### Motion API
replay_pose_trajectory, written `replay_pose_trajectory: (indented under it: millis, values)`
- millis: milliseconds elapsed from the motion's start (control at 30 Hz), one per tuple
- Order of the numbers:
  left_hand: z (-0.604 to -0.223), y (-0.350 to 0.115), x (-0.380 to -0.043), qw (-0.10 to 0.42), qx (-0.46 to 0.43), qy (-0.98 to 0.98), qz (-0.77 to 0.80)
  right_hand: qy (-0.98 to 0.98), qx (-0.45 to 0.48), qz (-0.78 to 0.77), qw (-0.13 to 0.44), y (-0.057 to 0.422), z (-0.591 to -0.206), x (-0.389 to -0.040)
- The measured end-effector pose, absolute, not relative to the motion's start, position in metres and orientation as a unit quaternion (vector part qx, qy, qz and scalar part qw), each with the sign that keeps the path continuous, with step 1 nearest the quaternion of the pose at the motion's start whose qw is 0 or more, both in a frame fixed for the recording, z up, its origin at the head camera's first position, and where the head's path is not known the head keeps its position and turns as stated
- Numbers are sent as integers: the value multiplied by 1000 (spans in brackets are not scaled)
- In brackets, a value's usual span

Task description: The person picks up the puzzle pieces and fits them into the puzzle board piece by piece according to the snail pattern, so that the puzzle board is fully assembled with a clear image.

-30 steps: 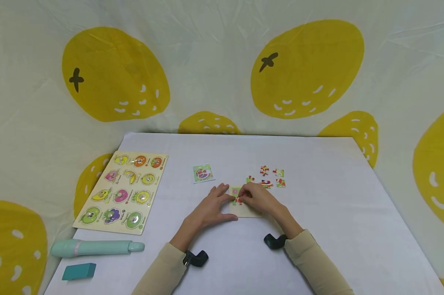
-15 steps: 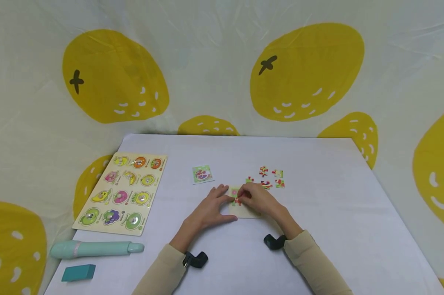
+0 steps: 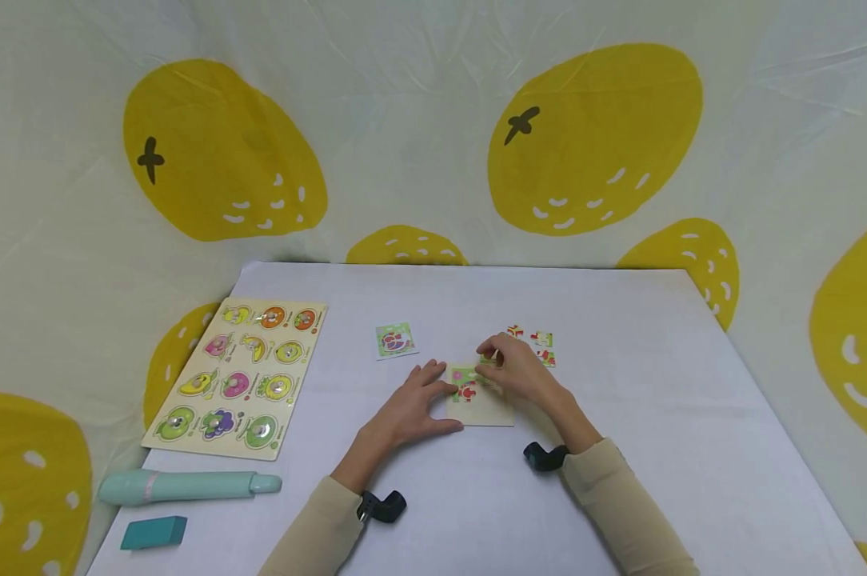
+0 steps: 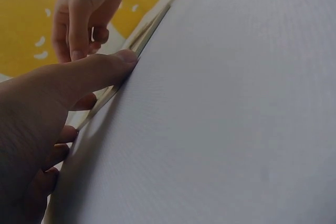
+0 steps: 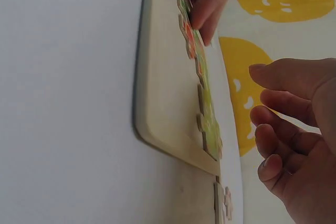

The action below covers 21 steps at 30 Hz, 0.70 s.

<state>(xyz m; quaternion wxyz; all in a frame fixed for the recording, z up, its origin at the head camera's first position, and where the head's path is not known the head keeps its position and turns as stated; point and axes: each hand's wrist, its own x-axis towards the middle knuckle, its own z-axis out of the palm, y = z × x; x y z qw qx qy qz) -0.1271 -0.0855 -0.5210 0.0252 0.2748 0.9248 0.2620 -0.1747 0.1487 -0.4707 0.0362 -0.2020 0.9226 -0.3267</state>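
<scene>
A small square wooden puzzle board (image 3: pixel 487 414) lies in front of me, with several red and green jigsaw pieces (image 3: pixel 465 390) in its upper left part. My left hand (image 3: pixel 410 406) rests at the board's left side, its index finger by the pieces and its thumb touching the near edge. My right hand (image 3: pixel 523 370) hovers over the upper right of the board. In the right wrist view its fingers (image 5: pixel 286 74) are loosely bent, with nothing between them. Loose jigsaw pieces (image 3: pixel 544 339) lie just beyond, some hidden behind the right hand.
A small finished picture puzzle (image 3: pixel 396 341) lies beyond the left hand. At the left stand out a large fruit peg board (image 3: pixel 242 376), a mint-green microphone-shaped object (image 3: pixel 189 486) and a teal block (image 3: pixel 153 533). A patterned cloth hangs behind the white table (image 3: pixel 621 416).
My right hand has moved off the red piece on the board, up and right toward the loose pieces, its fingers parting. The left hand has stayed where it was.
</scene>
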Motion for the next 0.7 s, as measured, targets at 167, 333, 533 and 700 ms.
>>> replay_pose_trajectory:
  millis: [167, 333, 533, 700]
  values:
    - [-521, -86, -127, 31, 268, 926, 264, 925, -196, -326, 29, 155, -467, -182]
    - [-520, -86, -127, 38, 265, 927, 263, 929, -189, -317, 16, 162, -464, -188]
    - [-519, -86, -127, 37, 267, 926, 263, 938, -158, -306, 35, 168, -462, -197]
    - [-517, -86, -127, 47, 260, 927, 268, 941, -138, -305, 47, 172, -464, -205]
